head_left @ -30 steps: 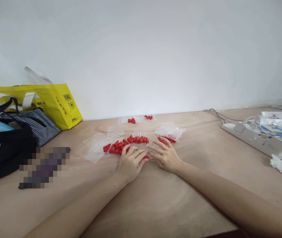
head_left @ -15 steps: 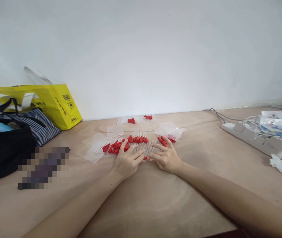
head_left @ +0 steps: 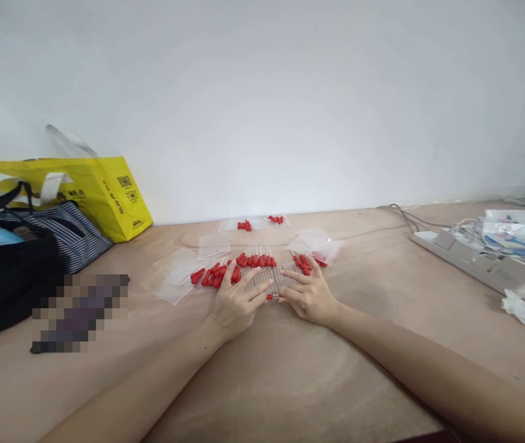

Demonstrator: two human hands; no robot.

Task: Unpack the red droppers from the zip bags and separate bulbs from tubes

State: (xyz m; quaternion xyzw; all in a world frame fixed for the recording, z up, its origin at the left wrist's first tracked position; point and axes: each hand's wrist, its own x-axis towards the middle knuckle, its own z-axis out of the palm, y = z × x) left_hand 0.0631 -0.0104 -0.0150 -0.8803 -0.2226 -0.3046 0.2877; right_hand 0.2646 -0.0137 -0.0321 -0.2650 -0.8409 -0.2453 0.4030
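Both hands are lying palm-down on the worktop [head_left: 290, 381], side by side near its middle. The left hand [head_left: 234, 304] is resting with its fingers [head_left: 255, 289] apart and stretched flat over a row of pipettes [head_left: 262, 274]. The right hand [head_left: 311, 295] is doing the same from the other side, its fingers [head_left: 292, 278] apart and pointing toward the left hand. Neither hand is clamping anything.

The pipettes are lying close together in a fan, clear stems toward the person and red caps [head_left: 257, 260] toward the wall. One loose pipette [head_left: 272, 296] is lying between the two sets of fingertips. Clear sachets [head_left: 179, 271] are lying around the fan, and two more [head_left: 257, 223] with red caps inside are sitting near the wall.

At the far left a yellow bag [head_left: 100, 191] is leaning on the wall, with a striped bag [head_left: 68, 237] and a black bag [head_left: 13, 277] in front of it. At the right a power strip [head_left: 479, 261] is lying among cables and packets [head_left: 516, 234].
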